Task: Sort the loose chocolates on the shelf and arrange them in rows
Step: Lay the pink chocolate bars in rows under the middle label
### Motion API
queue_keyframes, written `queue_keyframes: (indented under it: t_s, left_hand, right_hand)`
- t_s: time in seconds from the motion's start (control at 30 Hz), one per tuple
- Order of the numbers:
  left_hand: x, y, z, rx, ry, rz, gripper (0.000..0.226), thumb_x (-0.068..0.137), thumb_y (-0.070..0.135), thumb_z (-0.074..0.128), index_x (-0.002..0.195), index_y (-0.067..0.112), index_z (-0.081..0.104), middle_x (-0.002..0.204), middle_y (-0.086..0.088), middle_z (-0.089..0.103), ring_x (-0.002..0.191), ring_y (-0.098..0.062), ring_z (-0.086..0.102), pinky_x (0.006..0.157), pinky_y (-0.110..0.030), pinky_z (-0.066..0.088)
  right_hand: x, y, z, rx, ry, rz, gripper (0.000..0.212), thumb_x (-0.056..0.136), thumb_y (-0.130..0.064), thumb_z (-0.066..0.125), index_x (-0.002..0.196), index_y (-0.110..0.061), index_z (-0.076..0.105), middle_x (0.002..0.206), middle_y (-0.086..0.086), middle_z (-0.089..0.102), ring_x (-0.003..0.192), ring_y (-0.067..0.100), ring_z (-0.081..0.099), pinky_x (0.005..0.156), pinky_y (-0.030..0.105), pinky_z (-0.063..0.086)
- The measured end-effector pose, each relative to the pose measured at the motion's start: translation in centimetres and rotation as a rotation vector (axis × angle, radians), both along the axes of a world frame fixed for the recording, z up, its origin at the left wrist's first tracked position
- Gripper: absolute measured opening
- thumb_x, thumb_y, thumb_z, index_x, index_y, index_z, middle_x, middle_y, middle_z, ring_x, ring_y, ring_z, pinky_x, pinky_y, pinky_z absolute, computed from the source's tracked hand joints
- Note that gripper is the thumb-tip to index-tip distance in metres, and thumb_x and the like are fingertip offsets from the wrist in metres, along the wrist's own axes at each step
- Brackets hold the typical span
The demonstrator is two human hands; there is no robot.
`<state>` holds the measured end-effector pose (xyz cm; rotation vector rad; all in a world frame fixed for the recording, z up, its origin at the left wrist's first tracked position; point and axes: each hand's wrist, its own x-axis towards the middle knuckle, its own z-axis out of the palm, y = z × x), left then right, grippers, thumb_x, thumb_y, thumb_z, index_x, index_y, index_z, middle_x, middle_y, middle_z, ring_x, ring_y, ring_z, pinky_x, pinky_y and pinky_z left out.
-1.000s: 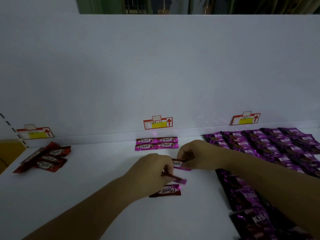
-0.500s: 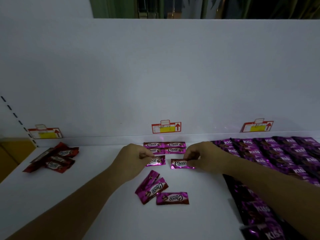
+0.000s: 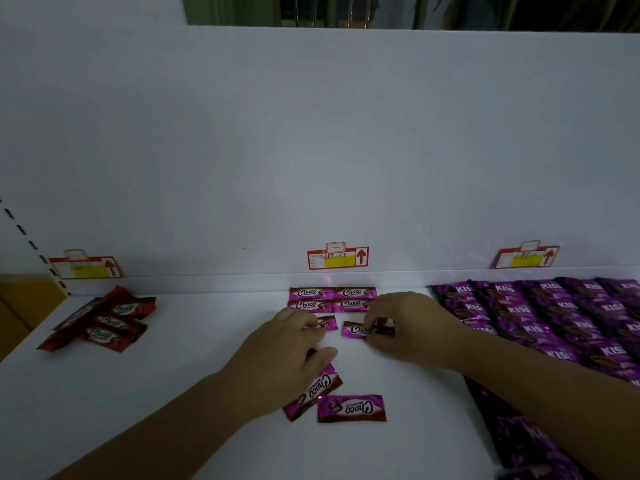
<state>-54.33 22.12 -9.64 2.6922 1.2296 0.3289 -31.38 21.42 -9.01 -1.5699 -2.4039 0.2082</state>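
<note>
A white back panel (image 3: 311, 150) rises behind the white shelf (image 3: 173, 393) under dim, bluish light. Three red-and-yellow price tags (image 3: 338, 258) are fixed along the panel's lower edge. A slotted upright (image 3: 31, 244) stands at the left. Dark green slats (image 3: 235, 10) show above the panel's top edge.

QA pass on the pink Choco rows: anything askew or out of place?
Yes. Two pink Choco packs sit loose near the shelf front: one tilted diagonally under the left hand, one upside down. The red Choco packs at left lie in an overlapping heap, not rows.
</note>
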Motion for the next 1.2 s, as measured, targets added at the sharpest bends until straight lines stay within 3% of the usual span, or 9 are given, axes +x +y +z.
queue_keyframes:
  t_s: [0.17, 0.23, 0.3, 0.4, 0.53, 0.67, 0.87, 1.1, 1.2]
  left_hand:
    - [0.0, 0.2, -0.4, 0.019, -0.016, -0.001, 0.054, 0.094, 0.056, 0.021, 0.132, 0.028, 0.046, 0.134, 0.012, 0.043, 0.12, -0.002, 0.033, 0.098, -0.018, 0.028]
    - [0.0, 0.1, -0.5, 0.034, -0.011, -0.007, 0.065, 0.089, 0.062, 0.012, 0.135, 0.028, 0.044, 0.136, 0.013, 0.041, 0.122, -0.002, 0.031, 0.097, -0.015, 0.024]
    - [0.0, 0.2, -0.7, 0.028, -0.028, 0.002, 0.059, 0.093, 0.058, 0.017, 0.138, 0.027, 0.041, 0.139, 0.013, 0.039, 0.125, -0.002, 0.029, 0.098, -0.015, 0.022]
    - [0.0, 0.1, -0.8, 0.005, -0.076, 0.018, 0.052, 0.096, 0.051, 0.023, 0.139, 0.027, 0.039, 0.141, 0.013, 0.038, 0.128, -0.002, 0.028, 0.101, -0.015, 0.023]
    - [-0.1, 0.2, -0.9, 0.008, -0.072, 0.023, 0.079, 0.079, 0.063, 0.0, 0.138, 0.029, 0.041, 0.139, 0.014, 0.039, 0.126, 0.0, 0.028, 0.097, -0.012, 0.021]
    - [-0.1, 0.0, -0.9, -0.019, -0.102, 0.056, 0.057, 0.093, 0.053, 0.017, 0.139, 0.028, 0.04, 0.14, 0.014, 0.038, 0.126, 0.0, 0.029, 0.101, -0.014, 0.024]
    - [-0.2, 0.0, -1.0, -0.027, -0.1, 0.066, 0.052, 0.096, 0.049, 0.019, 0.139, 0.027, 0.04, 0.139, 0.013, 0.038, 0.125, 0.0, 0.028, 0.101, -0.014, 0.025]
    - [-0.3, 0.0, -1.0, -0.031, -0.112, 0.05, 0.047, 0.098, 0.044, 0.026, 0.138, 0.027, 0.041, 0.139, 0.012, 0.038, 0.126, -0.001, 0.029, 0.104, -0.017, 0.027]
    - [-0.3, 0.0, -0.9, -0.026, -0.13, 0.048, 0.046, 0.098, 0.044, 0.027, 0.139, 0.027, 0.04, 0.14, 0.013, 0.037, 0.127, 0.0, 0.028, 0.103, -0.017, 0.026]
  right_hand:
    - [-0.1, 0.6, -0.3, 0.069, 0.003, -0.019, 0.019, 0.087, -0.034, 0.06, 0.102, -0.027, 0.07, 0.101, -0.012, 0.066, 0.09, 0.001, 0.055, 0.074, -0.001, 0.028]
    - [-0.3, 0.9, -0.4, 0.1, 0.01, -0.009, 0.019, 0.086, -0.031, 0.061, 0.101, -0.024, 0.071, 0.099, -0.009, 0.068, 0.091, 0.006, 0.057, 0.08, 0.008, 0.039]
    - [-0.5, 1.1, -0.5, 0.113, 0.014, 0.008, 0.017, 0.086, -0.029, 0.062, 0.098, -0.022, 0.072, 0.097, -0.006, 0.068, 0.088, 0.009, 0.059, 0.081, 0.02, 0.046]
    - [-0.6, 1.4, -0.7, 0.135, -0.002, 0.051, 0.016, 0.085, -0.025, 0.062, 0.095, -0.02, 0.073, 0.094, -0.003, 0.069, 0.085, 0.012, 0.06, 0.076, 0.022, 0.048]
    - [-0.9, 1.6, -0.8, 0.17, -0.033, 0.114, 0.014, 0.08, -0.022, 0.066, 0.092, -0.02, 0.074, 0.091, -0.002, 0.07, 0.08, 0.013, 0.063, 0.07, 0.019, 0.046]
    - [-1.0, 1.6, -0.8, 0.182, -0.038, 0.163, 0.014, 0.078, -0.019, 0.067, 0.09, -0.019, 0.075, 0.089, -0.001, 0.071, 0.077, 0.014, 0.064, 0.069, 0.018, 0.043]
    - [-1.0, 1.5, -0.9, 0.178, -0.03, 0.15, 0.018, 0.079, -0.022, 0.062, 0.091, -0.019, 0.075, 0.09, -0.001, 0.07, 0.077, 0.015, 0.064, 0.068, 0.021, 0.044]
    - [-0.8, 1.6, -0.7, 0.178, -0.041, 0.165, 0.018, 0.078, -0.017, 0.069, 0.095, -0.019, 0.075, 0.093, 0.0, 0.071, 0.08, 0.016, 0.065, 0.07, 0.025, 0.051]
    - [-0.8, 1.7, -0.7, 0.176, -0.048, 0.168, 0.017, 0.079, -0.018, 0.068, 0.095, -0.018, 0.075, 0.093, 0.001, 0.071, 0.08, 0.016, 0.065, 0.071, 0.022, 0.047]
